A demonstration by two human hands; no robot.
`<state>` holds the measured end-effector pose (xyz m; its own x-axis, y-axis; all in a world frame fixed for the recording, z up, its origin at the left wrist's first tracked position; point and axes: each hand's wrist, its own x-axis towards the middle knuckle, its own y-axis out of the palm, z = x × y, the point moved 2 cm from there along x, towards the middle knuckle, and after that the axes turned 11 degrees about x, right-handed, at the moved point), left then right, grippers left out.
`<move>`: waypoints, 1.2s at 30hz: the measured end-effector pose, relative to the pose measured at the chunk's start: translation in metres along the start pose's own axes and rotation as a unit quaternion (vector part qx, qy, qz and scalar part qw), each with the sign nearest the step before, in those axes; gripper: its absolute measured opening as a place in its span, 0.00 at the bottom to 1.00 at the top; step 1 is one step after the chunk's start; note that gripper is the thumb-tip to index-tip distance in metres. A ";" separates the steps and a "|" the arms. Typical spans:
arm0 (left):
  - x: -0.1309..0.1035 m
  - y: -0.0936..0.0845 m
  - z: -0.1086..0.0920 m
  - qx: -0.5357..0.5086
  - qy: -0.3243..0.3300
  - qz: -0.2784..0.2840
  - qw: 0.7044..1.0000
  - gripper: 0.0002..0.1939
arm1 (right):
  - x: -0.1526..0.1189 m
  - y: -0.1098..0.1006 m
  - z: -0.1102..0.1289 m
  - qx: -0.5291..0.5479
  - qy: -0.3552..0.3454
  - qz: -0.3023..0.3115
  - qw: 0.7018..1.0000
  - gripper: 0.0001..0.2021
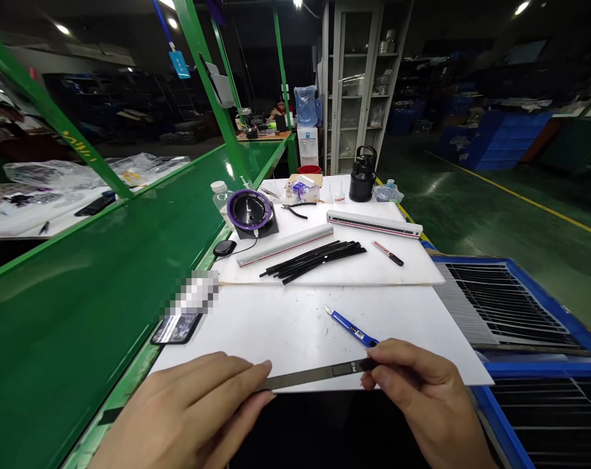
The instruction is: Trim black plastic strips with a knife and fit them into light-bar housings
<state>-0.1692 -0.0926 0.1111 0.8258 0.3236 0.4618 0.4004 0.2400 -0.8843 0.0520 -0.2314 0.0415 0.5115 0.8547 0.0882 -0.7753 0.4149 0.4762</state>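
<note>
Between my two hands, just over the near edge of the white table (256,319), stretches a thin dark strip (309,376) with a small marked rectangle toward its right end. My left hand (192,410) pinches the left end between thumb and fingers. The right end is pinched by my right hand (417,391). Right behind that hand lies a blue utility knife (351,327), its blade pointing away to the left. Farther back, a bundle of black strips (315,260) rests on a white foam sheet (397,270).
Two long white bars (285,245) and a red-and-black knife (388,253) lie on the foam. Behind are pliers (299,210), a round purple-rimmed device (249,210) and a black jug (362,174). A phone (176,328) sits left; a blue tray (510,299) of strips stands right.
</note>
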 end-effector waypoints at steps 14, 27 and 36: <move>-0.017 -0.004 0.031 0.009 -0.012 -0.006 1.000 0.10 | 0.027 -0.082 -0.016 0.014 0.035 -0.149 0.988 0.15; -0.017 0.000 0.037 -0.051 -0.029 -0.020 0.998 0.08 | 0.031 -0.087 -0.009 -0.008 -0.009 -0.139 0.990 0.16; -0.046 0.056 0.044 -0.460 -0.313 0.239 0.796 0.13 | 0.035 -0.107 -0.015 -0.153 0.037 -0.028 0.987 0.12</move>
<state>-0.2017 -0.0540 0.0431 0.7276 0.6374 -0.2535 0.4583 -0.7267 -0.5117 0.1473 -0.2415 -0.0200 0.5368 0.8437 0.0007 -0.8282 0.5268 0.1911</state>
